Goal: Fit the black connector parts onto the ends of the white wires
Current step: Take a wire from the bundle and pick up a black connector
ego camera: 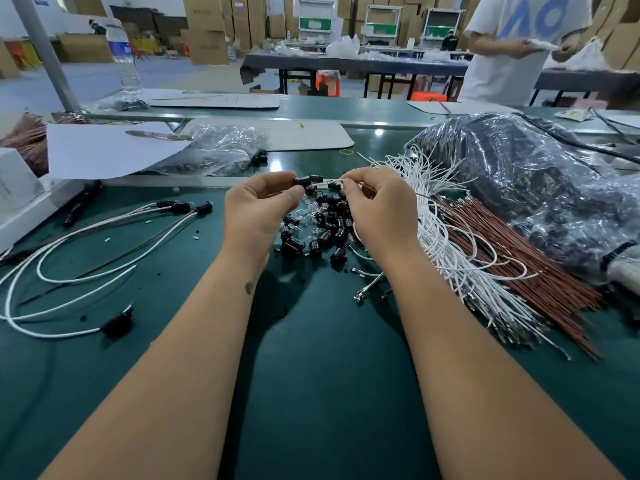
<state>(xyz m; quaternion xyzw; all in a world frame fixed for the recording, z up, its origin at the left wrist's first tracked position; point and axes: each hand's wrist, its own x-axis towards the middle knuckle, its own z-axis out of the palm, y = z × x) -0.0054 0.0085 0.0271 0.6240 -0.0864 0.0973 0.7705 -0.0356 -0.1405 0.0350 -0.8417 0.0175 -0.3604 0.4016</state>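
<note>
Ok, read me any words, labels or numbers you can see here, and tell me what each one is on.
White shirt of the person across the table: large blue shapes like "AO", cut off at the top, so not certain.
Cardboard boxes at the back: dark print, too blurred to read.
Water bottle: blue label, too blurred to read.
Nothing else carries readable text.

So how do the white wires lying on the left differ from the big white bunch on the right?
The white wires on the left are few, spread in loose loops, and carry black connectors on their ends. The white bunch on the right is many wires packed together, with bare metal tips showing and no black parts fitted. The left ones lie alone; the right bunch lies against reddish-brown wires. Both rest on the green table.
</note>
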